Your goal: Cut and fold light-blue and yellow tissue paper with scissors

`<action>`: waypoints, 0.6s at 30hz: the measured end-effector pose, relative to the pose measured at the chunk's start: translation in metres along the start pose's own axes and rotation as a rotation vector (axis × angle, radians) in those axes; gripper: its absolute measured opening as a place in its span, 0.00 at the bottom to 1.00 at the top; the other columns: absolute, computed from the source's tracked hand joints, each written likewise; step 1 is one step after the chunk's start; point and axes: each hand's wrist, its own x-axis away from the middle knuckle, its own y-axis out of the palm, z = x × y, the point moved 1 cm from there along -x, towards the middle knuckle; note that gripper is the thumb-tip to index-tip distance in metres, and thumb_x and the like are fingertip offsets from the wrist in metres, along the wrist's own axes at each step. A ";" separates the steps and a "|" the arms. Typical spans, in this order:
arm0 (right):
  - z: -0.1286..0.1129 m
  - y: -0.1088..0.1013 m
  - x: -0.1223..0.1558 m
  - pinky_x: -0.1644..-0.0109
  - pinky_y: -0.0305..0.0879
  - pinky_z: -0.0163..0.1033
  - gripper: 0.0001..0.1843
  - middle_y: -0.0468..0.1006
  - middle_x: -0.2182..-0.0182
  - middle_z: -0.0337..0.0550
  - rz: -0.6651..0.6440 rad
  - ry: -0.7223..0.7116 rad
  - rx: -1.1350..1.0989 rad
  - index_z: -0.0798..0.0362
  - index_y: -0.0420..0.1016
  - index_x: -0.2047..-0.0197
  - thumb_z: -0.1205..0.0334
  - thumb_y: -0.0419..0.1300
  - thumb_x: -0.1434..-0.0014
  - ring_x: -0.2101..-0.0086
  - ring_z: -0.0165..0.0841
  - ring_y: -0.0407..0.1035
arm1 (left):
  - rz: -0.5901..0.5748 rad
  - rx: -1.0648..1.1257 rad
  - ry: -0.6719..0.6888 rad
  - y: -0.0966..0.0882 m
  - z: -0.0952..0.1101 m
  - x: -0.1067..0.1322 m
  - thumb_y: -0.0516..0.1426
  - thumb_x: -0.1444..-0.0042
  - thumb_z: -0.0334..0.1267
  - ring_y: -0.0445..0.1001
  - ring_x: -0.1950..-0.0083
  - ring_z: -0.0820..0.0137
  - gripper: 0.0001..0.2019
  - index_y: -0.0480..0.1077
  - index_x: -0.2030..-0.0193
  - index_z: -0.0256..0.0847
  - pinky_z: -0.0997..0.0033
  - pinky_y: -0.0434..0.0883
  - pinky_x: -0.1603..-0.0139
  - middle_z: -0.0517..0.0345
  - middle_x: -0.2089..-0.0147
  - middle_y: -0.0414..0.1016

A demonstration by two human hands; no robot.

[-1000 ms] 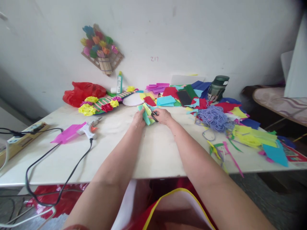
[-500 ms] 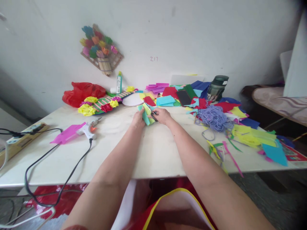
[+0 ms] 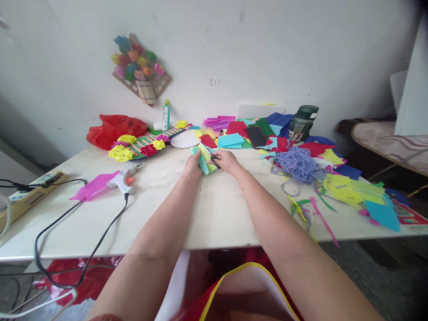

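Observation:
My left hand (image 3: 193, 165) is closed on folded crepe-like paper (image 3: 202, 164), teal green with a yellow-green part beside it. In my right hand (image 3: 225, 161) is a pair of scissors (image 3: 214, 160) with dark handles, its blades pointing up and left across the paper. Whether the blades are parted I cannot make out. Just beyond the hands lie a red paper piece (image 3: 208, 141), a light-blue paper stack (image 3: 230, 141) and a white oval disc (image 3: 183, 139).
A glue gun (image 3: 121, 180) with a black cord lies left on pink paper (image 3: 95, 186), near a power strip (image 3: 33, 191). A flower-decorated board (image 3: 147, 145) stands behind it. To the right are purple yarn (image 3: 297, 165), yellow paper (image 3: 354, 189) and a dark bottle (image 3: 303, 122).
The scissors' angle over the paper differs very slightly. Both hands stay in nearly the same place, and the other things have not moved.

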 end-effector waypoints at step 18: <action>-0.005 -0.011 0.008 0.66 0.61 0.33 0.19 0.79 0.70 0.37 0.066 0.085 0.076 0.47 0.75 0.58 0.46 0.58 0.50 0.66 0.32 0.72 | -0.034 0.060 -0.037 0.000 0.002 0.003 0.55 0.44 0.35 0.78 0.61 0.63 0.07 0.72 0.63 0.33 0.64 0.74 0.54 0.52 0.70 0.78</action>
